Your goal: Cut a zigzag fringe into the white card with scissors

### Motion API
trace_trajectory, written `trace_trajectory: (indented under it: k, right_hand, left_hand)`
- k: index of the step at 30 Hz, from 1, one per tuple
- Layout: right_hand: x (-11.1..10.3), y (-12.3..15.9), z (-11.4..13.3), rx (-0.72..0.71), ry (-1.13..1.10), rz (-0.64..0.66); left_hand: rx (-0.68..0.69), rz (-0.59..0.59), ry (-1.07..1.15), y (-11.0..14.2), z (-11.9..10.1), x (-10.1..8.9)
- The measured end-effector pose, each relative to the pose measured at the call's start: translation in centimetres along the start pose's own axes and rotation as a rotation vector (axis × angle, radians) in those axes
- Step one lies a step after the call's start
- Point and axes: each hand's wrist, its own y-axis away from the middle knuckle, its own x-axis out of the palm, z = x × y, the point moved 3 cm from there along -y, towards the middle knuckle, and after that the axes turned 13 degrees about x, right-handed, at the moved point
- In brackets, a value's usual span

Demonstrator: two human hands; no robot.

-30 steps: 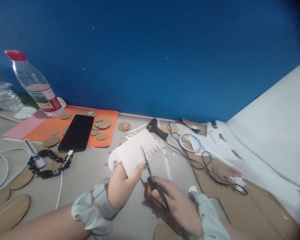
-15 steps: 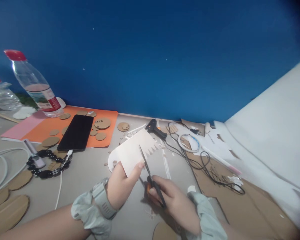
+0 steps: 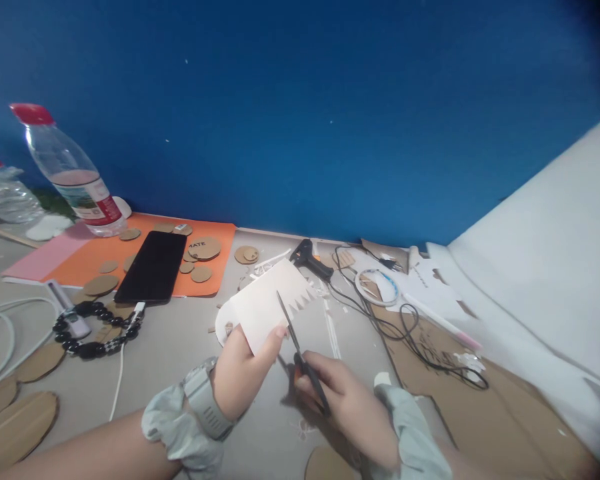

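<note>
My left hand (image 3: 247, 373) grips a piece of white paper (image 3: 267, 297) by its near edge, thumb on top. The paper's right edge carries several cut, pointed teeth. In my right hand (image 3: 347, 407) is a pair of scissors (image 3: 307, 370) with dark handles and some orange on them. Their blades lie across the paper's right part, close to my left thumb. Whether the blades are apart cannot be made out. Beneath the paper, a white rounded piece (image 3: 224, 313) sticks out at the left.
Behind the paper lies a black glue gun (image 3: 310, 260) with its cord. A phone (image 3: 153, 267) and cardboard discs (image 3: 205, 248) rest on an orange folder (image 3: 215, 283). A bottle (image 3: 80, 180) stands far left, a beaded bracelet (image 3: 97, 348) nearer. Cardboard (image 3: 495, 413) covers the right.
Hands, paper and scissors keep almost the same place. The whole view has shifted very slightly.
</note>
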Motion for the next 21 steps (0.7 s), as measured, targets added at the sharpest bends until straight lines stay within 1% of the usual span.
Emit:
trace_trajectory:
  k: [3,9,13,18,21]
  right_hand:
    - [0.05,-0.05,-0.06,0.015,-0.016,0.006]
    - [0.05,-0.03,0.02,-0.012,0.036,-0.013]
    - [0.06,0.12,-0.03,-0.062,0.041,0.010]
    - [-0.16,0.23,-0.24,-0.057,0.084,0.107]
    - [-0.29,0.21,-0.33,-0.019,0.037,0.242]
  left_hand:
    - [-0.005,0.008,-0.001,-0.01,0.08,0.07]
    - [-0.009,0.001,0.010,-0.03,0.25,-0.06]
    - [-0.031,-0.037,0.051,0.04,0.38,-0.11]
    - [-0.101,-0.122,0.050,0.34,0.84,-0.29]
    - [-0.081,-0.117,0.033,0.26,0.85,-0.37]
